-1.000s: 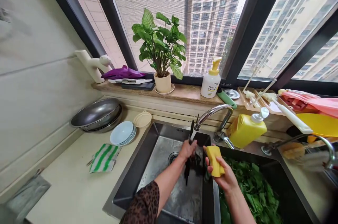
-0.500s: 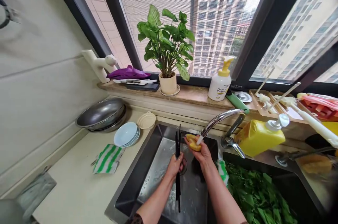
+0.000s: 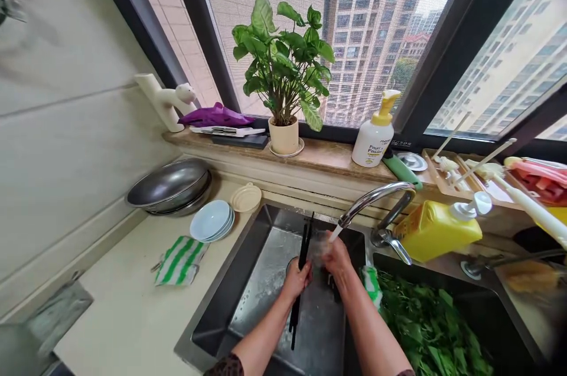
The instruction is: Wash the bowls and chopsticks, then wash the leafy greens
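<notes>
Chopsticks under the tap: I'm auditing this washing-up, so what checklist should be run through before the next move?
1. Grip: ok. The left hand is closed round the black chopsticks near mid-length.
2. Water: ok. A stream leaves the faucet and lands on the right hand.
3. What the right hand holds: cannot tell, as it is blurred by water.
4. Position: ok. The chopsticks are over the left sink basin.
5. Food kept apart: ok. The leafy greens lie in the right basin, beyond the divider.
</notes>
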Motion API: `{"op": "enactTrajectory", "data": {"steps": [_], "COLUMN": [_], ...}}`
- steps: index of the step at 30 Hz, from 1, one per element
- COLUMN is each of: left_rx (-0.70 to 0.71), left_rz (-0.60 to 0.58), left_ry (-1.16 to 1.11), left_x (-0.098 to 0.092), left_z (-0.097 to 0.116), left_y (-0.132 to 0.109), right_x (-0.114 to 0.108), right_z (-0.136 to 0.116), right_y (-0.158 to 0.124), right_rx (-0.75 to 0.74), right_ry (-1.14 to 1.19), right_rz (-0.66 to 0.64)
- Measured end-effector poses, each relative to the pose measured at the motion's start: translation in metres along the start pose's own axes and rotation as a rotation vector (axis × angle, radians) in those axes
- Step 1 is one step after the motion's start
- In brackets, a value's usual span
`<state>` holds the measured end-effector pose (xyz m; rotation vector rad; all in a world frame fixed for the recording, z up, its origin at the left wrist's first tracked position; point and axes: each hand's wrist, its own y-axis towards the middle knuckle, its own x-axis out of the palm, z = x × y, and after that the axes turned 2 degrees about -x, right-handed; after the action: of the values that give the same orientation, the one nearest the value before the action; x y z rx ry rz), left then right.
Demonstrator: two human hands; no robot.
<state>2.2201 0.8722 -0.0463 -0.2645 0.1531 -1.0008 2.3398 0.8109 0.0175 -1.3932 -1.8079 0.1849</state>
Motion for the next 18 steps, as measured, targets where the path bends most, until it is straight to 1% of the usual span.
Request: {"op": "enactTrajectory", "data": {"steps": [1,2,3,5,6,7,8,9,12,14,15,17,18], "left_rx": [0.002,0.004,0.004,-0.001,-0.010,-0.022,-0.038,-0.056,-0.097,-0.103,-0.096,-0.068,-0.051], "left_rz": [-0.007,-0.009,-0.010,-0.012,-0.016,-0.023,-0.028,-0.030,-0.033,-0.048,-0.064,-0.093,-0.104], "left_ry": [0.005,0.010,0.014,0.020,0.027,0.038,0.053,0.069,0.102,0.118,0.132,0.167,0.183], "left_x": [0.000,0.001,0.001,0.001,0.001,0.000,0.000,0.000,0.001,0.004,0.006,0.012,0.016], "left_z": [-0.002,-0.005,-0.008,-0.015,-0.019,-0.024,-0.028,-0.033,-0.042,-0.043,-0.041,-0.033,-0.027], "left_y": [-0.001,-0.002,-0.003,-0.006,-0.008,-0.010,-0.012,-0.014,-0.020,-0.021,-0.021,-0.017,-0.013], "right_x": [-0.001,-0.003,-0.005,-0.012,-0.016,-0.021,-0.026,-0.031,-0.039,-0.036,-0.033,-0.028,-0.026], "right_z": [-0.003,-0.007,-0.010,-0.016,-0.018,-0.018,-0.018,-0.016,-0.011,-0.012,-0.015,-0.024,-0.029], "right_y": [-0.004,-0.008,-0.013,-0.024,-0.029,-0.034,-0.037,-0.040,-0.042,-0.041,-0.041,-0.042,-0.043], "right_rx": [0.016,0.035,0.062,0.124,0.136,0.122,0.077,-0.001,-0.350,-0.571,-0.657,-0.767,-0.777], "right_ry": [0.017,0.041,0.072,0.125,0.130,0.104,0.043,-0.049,-0.448,-0.693,-0.772,-0.811,-0.766], "right_rz": [-0.003,-0.042,-0.109,-0.284,-0.364,-0.417,-0.437,-0.427,-0.312,-0.254,-0.238,-0.196,-0.165]}}
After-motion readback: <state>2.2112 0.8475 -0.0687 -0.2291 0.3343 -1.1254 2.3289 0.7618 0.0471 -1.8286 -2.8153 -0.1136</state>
